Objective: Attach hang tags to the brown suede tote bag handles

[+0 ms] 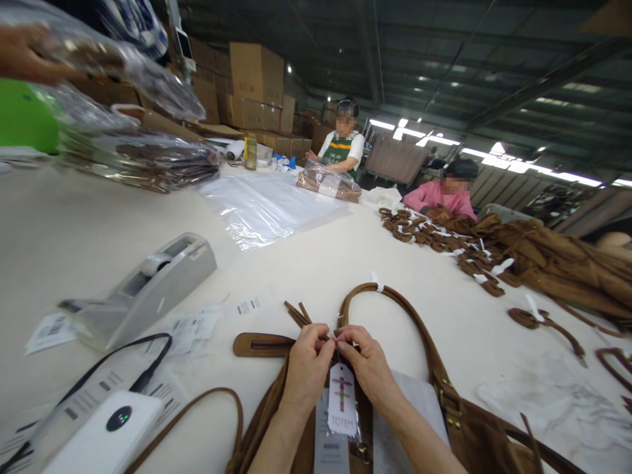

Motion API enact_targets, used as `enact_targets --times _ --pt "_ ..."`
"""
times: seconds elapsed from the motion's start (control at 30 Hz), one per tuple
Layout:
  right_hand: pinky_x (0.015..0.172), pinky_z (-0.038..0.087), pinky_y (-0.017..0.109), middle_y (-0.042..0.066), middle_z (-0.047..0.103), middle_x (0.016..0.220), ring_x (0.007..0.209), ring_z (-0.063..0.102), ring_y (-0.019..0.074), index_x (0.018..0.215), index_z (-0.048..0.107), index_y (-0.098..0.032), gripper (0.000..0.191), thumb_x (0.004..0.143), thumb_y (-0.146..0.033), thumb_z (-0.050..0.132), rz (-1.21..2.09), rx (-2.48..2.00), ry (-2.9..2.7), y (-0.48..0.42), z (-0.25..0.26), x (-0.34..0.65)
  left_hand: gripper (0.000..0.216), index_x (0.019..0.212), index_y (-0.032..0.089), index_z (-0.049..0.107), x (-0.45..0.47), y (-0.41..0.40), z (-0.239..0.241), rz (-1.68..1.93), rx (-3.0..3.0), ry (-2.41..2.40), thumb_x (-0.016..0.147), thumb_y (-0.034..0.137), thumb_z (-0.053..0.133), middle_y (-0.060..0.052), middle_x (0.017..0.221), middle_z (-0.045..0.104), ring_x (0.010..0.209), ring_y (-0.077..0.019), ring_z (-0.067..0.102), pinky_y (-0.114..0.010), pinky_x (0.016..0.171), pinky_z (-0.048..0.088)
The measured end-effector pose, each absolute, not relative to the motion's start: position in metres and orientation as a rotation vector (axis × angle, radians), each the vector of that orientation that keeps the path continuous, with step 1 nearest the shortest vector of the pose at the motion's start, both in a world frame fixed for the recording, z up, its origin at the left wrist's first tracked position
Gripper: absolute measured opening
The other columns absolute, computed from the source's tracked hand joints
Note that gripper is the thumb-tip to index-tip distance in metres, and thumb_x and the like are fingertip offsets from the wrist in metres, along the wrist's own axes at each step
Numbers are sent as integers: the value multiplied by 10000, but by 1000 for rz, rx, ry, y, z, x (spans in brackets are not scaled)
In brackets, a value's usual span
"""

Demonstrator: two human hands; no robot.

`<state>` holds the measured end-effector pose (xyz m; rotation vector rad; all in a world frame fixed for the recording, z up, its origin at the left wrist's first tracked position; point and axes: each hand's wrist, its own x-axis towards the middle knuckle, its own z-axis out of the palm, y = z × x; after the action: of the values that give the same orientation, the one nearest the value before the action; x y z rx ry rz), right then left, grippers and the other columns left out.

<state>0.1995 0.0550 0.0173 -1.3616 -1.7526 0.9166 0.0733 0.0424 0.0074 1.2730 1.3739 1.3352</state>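
Fingertips of my left hand [309, 362] and my right hand [368, 359] meet in a pinch at the cord of a white hang tag [342, 400] printed "TOTEM". The cord itself is mostly hidden by the fingers, with a speck of red between them. Below the hands lies a brown bag [474, 424] with brass hardware and a looped strap [407, 311] that carries a white wrap. A clear packet with a grey label [330, 441] hangs behind the tag. Left of my left hand, a slotted brown leather tab [261, 345] sticks out.
A tape dispenser [148, 283] and a white power bank [106, 434] with a black cable stand at left. Plastic bags [266, 204] and a stack of wrapped goods [143, 158] lie beyond. Coiled brown straps [419, 227] are at right. Two co-workers sit across; another person's hand [29, 56] holds a package.
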Motion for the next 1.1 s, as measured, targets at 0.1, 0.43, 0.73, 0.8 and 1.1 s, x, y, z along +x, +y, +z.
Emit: enact_targets --times 0.1,0.43,0.73,0.8,1.1 --pt "850 341 342 37 541 930 922 472 190 690 575 -209 106 744 -214 484 924 -1359 -1770 54 18 199 153 725 177 576 74 42 9 1329 1333 1352 734 237 435 -31 819 563 815 -169 524 -291 759 399" --pt "824 350 324 24 558 903 890 487 185 663 565 -210 111 738 -234 485 951 -1381 -1678 56 16 198 169 694 180 553 76 41 7 1291 1357 1441 747 248 408 -22 767 554 767 -161 515 -282 736 379" --pt "759 383 308 25 581 890 876 514 201 629 576 -199 109 687 -272 519 1117 -1397 -1463 55 20 196 161 675 178 526 76 42 7 1247 1384 1475 754 242 401 -21 742 535 739 -159 501 -276 706 366" --pt "735 388 303 27 585 878 862 519 203 622 578 -195 109 675 -276 529 1141 -1398 -1428 55 22 196 165 679 176 529 77 42 8 1246 1389 1473 757 240 399 -22 740 532 733 -158 498 -277 700 365" --pt "697 411 301 30 612 842 807 533 198 718 608 -199 171 713 -343 516 1078 -1415 -1467 55 21 197 180 711 178 541 76 39 12 1225 1401 1466 762 226 375 -32 758 536 756 -166 499 -291 712 367"
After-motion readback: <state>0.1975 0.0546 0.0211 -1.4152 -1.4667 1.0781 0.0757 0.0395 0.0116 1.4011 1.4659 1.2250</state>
